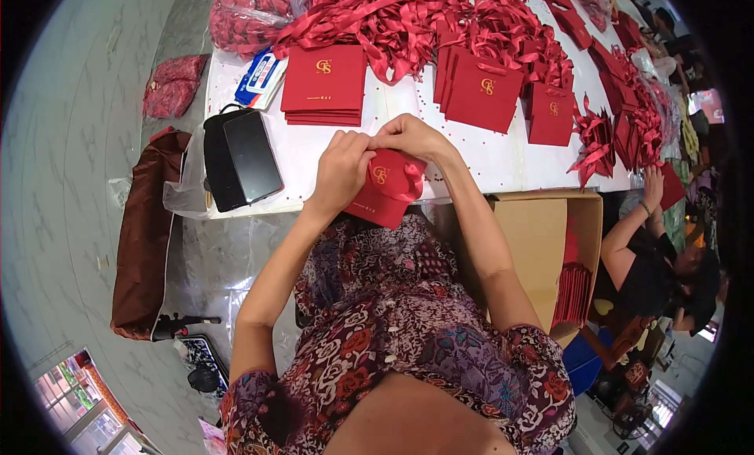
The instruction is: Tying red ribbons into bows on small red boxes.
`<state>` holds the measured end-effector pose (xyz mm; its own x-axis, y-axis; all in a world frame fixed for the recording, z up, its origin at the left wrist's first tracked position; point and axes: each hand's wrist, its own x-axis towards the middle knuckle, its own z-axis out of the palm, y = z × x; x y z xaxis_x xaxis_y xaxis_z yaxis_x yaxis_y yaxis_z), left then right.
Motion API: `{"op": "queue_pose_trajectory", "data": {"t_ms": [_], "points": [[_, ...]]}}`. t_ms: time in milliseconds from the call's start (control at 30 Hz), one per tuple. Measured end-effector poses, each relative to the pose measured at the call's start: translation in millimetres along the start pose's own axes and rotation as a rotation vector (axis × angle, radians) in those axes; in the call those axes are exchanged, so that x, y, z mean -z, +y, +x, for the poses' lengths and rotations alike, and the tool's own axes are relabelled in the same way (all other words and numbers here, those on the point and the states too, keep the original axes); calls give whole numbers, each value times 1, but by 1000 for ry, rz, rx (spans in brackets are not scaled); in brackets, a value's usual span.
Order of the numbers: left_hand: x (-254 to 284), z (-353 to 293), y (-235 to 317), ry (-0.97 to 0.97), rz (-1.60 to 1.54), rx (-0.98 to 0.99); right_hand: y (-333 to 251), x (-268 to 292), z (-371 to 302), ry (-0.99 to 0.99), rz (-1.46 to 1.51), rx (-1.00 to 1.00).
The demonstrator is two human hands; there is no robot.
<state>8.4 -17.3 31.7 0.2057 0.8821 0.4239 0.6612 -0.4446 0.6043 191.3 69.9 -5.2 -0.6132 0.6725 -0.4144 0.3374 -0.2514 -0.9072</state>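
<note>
A small red gift bag (383,205) with a gold emblem hangs just in front of the table edge, tilted. My left hand (339,171) is closed on its upper left side. At the bag's top edge my right hand (411,138) pinches, its fingertips meeting those of the left; exactly what lies between them is hidden. A loop of red ribbon (411,182) curls over the bag's right side. Just beyond my hands lies a stack of flat red bags (323,82).
Heaped red ribbons (377,23) and more bags (485,92) cover the white table (393,102). A phone (253,157) rests on a black pouch at left. An open carton (530,227) holding red bags stands at right, near another person (656,259) handling a red bag.
</note>
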Motion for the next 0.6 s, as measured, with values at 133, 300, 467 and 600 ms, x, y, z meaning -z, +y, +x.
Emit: {"op": "queue_pose_trajectory", "data": {"t_ms": [133,300,467,600], "points": [[1,1,-1,-2,-21,14,12,-7,10,72,109,57],[-2,-1,1,-7,-7,105,6,5,18,430,130,36],[-13,-13,-25,-2,8,220,-8,4,0,620,-236,97],[-19,-7,-24,5,34,238,-4,9,-13,738,-508,7]]}}
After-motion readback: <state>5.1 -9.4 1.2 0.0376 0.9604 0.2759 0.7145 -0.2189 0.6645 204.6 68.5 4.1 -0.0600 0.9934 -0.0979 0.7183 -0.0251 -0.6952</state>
